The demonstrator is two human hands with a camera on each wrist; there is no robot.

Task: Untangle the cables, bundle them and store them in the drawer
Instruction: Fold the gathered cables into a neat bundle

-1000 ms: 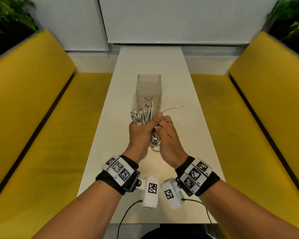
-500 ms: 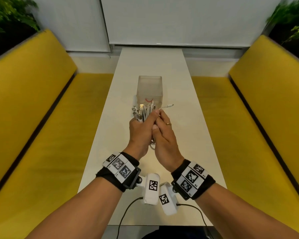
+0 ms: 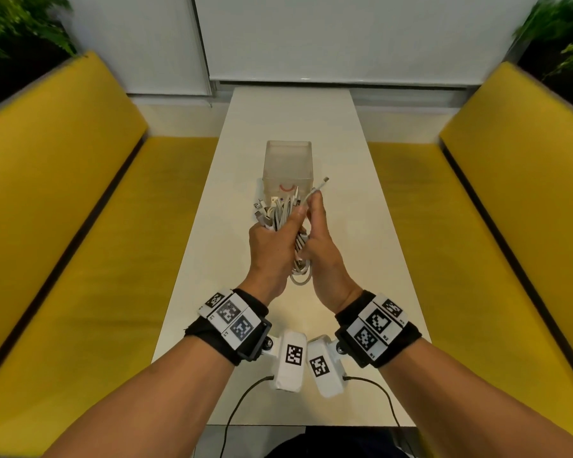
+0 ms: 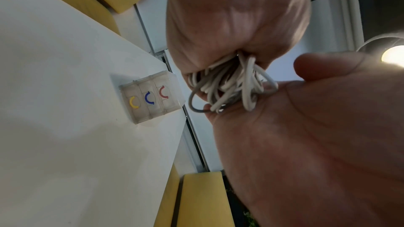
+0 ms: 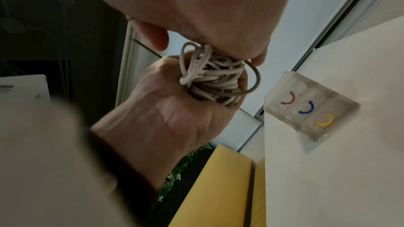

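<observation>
Two-handed, held a bundle of white cables (image 3: 280,219) in the air above the near half of a long white table (image 3: 361,259). Wrapped the left hand (image 3: 272,249) round the middle of the bundle, fingers curled tight, with plugs sticking out at the far side of the fist and loops hanging out at the near side. Pressed the right hand (image 3: 323,259) against the bundle's right side, fingers curled, and pinched a loose cable end (image 3: 313,193) that rose up and to the right, its plug free. Touched neither the tabletop nor anything on it with the cables. Faced a small clear drawer unit (image 3: 288,160), standing just beyond the hands on the middle of the table, all three drawers shut. Showed, in both wrist views, the curved drawer handles in a row: a red handle (image 4: 163,92), a blue handle (image 4: 149,98) and a yellow handle (image 4: 133,103). Flanked left and right by yellow benches (image 3: 80,226), with green plants (image 3: 14,28) in the far corners.
</observation>
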